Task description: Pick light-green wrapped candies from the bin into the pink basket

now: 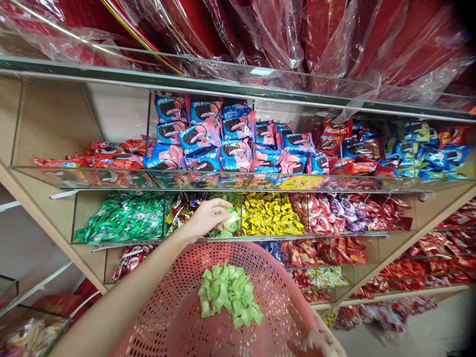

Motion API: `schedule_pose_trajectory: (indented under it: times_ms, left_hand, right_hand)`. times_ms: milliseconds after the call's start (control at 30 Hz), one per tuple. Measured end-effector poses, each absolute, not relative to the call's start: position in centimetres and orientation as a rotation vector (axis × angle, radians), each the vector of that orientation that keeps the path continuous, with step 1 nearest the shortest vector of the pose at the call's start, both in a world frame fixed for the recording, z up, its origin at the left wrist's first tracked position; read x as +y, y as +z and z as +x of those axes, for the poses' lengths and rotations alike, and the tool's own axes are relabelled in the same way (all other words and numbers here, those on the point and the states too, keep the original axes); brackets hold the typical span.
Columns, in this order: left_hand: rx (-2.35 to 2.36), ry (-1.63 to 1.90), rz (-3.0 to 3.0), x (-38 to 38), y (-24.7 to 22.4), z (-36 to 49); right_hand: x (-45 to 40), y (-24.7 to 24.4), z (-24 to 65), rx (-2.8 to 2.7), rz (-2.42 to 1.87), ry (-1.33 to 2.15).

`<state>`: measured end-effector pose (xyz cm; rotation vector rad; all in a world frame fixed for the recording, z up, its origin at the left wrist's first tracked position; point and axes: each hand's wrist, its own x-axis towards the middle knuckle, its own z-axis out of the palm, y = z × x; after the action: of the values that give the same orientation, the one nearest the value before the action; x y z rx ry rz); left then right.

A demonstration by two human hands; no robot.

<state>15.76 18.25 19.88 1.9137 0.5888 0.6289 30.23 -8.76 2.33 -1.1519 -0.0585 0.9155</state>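
Note:
My left hand (210, 217) reaches over the basket to a shelf compartment, its thumb and fingers closed on a light-green wrapped candy (233, 218). Similar green candies (223, 231) lie in the compartment under and behind the fingers. Below the hand is a red perforated plastic basket (174, 302), with a heap of light-green wrapped candies (230, 295) on its bottom. At the lower right, my right hand (323, 342) is wrapped round the basket's rim; its lower part is cut off by the frame edge.
Yellow-wrapped candies (271, 213) fill the compartment to the right, and dark green packets (124, 217) one farther left. Blue and pink Oreo packs (201, 136) stand on the shelf above, behind a glass edge (111, 177). Plastic-wrapped red goods (278, 29) hang over the top.

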Motion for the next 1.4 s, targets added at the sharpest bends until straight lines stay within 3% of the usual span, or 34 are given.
schedule_pose_trajectory:
  times_ms: [167,933,1167,1400]
  left_hand:
    - [0.525,0.538,1.701,16.8,20.1,14.6]
    - [0.533,0.499,1.85,16.5,19.7,13.8]
    - [0.5,0.261,1.944,14.9,16.7,14.4]
    - [0.497,0.332,2.156,15.2,16.5,15.1]
  right_hand:
    - [-8.7,2.3,30.5,-0.066,-1.162,0.916]
    - [-8.7,2.0,30.4,-0.081,-1.167,0.892]
    - [-8.6,1.9,30.2,-0.028,-1.151,0.888]
    - [-8.7,2.3,30.1,-0.035,-1.177,0.864]
